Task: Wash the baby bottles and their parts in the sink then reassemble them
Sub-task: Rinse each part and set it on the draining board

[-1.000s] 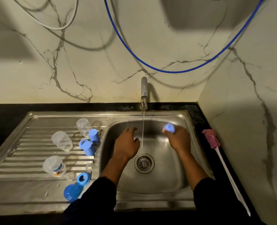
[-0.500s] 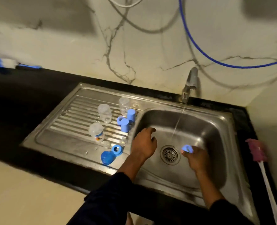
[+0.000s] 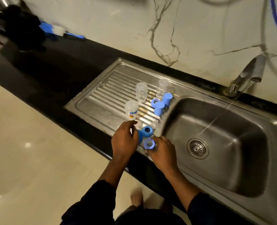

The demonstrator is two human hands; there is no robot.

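Note:
Three clear baby bottles stand upside down on the steel drainboard (image 3: 102, 98): one (image 3: 141, 92) at the back left, one (image 3: 162, 88) at the back right, one with a printed label (image 3: 131, 111) nearer me. Two blue caps (image 3: 167, 99) (image 3: 159, 108) and a blue ring (image 3: 155, 102) stand beside them. My right hand (image 3: 162, 151) grips a blue collar ring (image 3: 149, 144) at the drainboard's front edge. My left hand (image 3: 124, 141) hovers over the front edge with curled fingers, touching a blue cap (image 3: 140, 135) beside another blue ring (image 3: 147, 131). What its fingers hold is hidden.
Water runs from the tap (image 3: 246, 75) into the sink basin (image 3: 231, 143), toward the drain (image 3: 197, 148). A black counter (image 3: 53, 70) stretches left, with blue and white items (image 3: 60, 32) at the wall. A floor of pale tiles (image 3: 29, 151) lies below.
Both hands left the basin and moved left to the drainboard's front edge. The right hand carried the blue ring out of the water stream. The camera swung left.

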